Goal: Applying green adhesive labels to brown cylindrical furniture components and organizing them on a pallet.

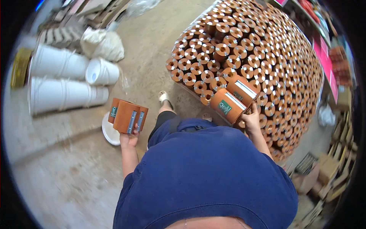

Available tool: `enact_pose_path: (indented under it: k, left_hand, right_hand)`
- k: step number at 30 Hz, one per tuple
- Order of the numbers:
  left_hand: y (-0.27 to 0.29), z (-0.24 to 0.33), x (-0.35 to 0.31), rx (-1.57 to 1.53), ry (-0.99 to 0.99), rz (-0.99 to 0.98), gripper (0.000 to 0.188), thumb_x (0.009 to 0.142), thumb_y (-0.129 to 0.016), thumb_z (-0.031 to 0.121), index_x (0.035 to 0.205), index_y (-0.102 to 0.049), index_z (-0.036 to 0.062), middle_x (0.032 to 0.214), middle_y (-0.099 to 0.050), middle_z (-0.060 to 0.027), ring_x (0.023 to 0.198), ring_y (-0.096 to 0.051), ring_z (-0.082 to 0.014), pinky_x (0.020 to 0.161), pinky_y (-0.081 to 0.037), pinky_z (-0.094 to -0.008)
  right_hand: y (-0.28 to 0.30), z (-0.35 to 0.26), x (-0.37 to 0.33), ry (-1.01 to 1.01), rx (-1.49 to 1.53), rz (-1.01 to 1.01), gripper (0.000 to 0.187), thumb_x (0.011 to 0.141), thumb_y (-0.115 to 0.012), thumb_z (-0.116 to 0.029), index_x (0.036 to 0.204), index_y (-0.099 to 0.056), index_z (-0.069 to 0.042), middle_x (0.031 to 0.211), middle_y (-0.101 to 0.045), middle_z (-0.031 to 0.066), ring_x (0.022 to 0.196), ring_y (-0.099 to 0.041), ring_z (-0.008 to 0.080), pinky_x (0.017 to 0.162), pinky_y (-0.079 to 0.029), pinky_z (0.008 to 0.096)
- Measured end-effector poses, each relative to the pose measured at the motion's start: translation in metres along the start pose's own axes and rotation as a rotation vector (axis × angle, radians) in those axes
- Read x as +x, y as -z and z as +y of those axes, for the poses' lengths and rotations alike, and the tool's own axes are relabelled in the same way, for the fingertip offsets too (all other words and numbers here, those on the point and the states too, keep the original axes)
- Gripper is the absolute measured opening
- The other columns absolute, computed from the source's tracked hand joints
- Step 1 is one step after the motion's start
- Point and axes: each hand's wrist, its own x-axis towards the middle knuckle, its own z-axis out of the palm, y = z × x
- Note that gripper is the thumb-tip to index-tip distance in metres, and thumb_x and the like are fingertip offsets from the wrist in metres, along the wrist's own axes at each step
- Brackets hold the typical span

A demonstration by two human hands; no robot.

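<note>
My left hand is closed on a pair of reddish-brown cylinders with silver strips along their sides, held out to the left; a green label shows on one. My right hand grips two more brown cylinders, side by side, each with a silver strip; the nearer one's green label is in view. These sit right at the front edge of a big stack of like cylinders, standing on end, with round holes in their tops. Whether the right-hand pair touches the stack I cannot tell.
White stacked buckets lie on the left, with a smaller white bucket and a pale sack beyond. A round white lid or bucket is below my left hand. Wooden slats and cardboard line the right side.
</note>
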Motion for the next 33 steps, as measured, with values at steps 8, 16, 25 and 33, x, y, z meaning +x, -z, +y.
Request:
enact_pose_path:
  k: [8,16,25,33]
  left_hand:
    - [-0.073,0.126,0.19,0.202,0.251,-0.321,0.034,0.082,-0.041,0.032,0.105,-0.052,0.0096,0.093,-0.059,-0.009,0.071,-0.061,-0.0263,0.048,-0.046,-0.0281]
    - [-0.094,0.217,0.274,0.551,0.325,-0.375,0.044,0.082,-0.039,0.044,0.109,-0.048,0.0105,0.097,-0.058,-0.0088,0.066,-0.06,-0.0254,0.043,-0.043,-0.0227]
    - [-0.138,0.226,0.316,0.737,0.33,-0.336,0.037,0.082,-0.04,0.044,0.111,-0.044,0.0217,0.096,-0.058,-0.0051,0.064,-0.06,-0.0238,0.041,-0.041,-0.0215]
    - [-0.208,0.209,0.341,0.912,0.336,-0.464,0.031,0.082,-0.043,0.031,0.112,-0.041,0.0247,0.099,-0.055,-0.0031,0.073,-0.057,-0.0225,0.05,-0.045,-0.0283]
  right_hand:
    - [-0.152,0.029,-0.006,0.062,0.017,0.425,0.069,0.056,-0.058,0.008,0.122,-0.035,0.004,0.113,-0.047,0.0121,0.1,-0.049,0.0227,0.086,-0.038,0.0296]
    - [-0.276,0.0,-0.033,-0.125,-0.473,0.54,0.078,0.047,-0.067,-0.006,0.12,-0.04,0.0,0.112,-0.038,0.014,0.104,-0.043,0.0282,0.089,-0.038,0.0333]
    - [-0.304,0.013,-0.001,-0.295,-0.619,0.58,0.078,0.047,-0.069,-0.014,0.12,-0.041,-0.006,0.114,-0.037,0.014,0.106,-0.043,0.0308,0.089,-0.039,0.0348]
    - [-0.297,0.012,0.089,-0.524,-0.633,0.513,0.075,0.05,-0.069,-0.023,0.12,-0.043,-0.02,0.117,-0.037,0.011,0.104,-0.045,0.0304,0.085,-0.041,0.036]
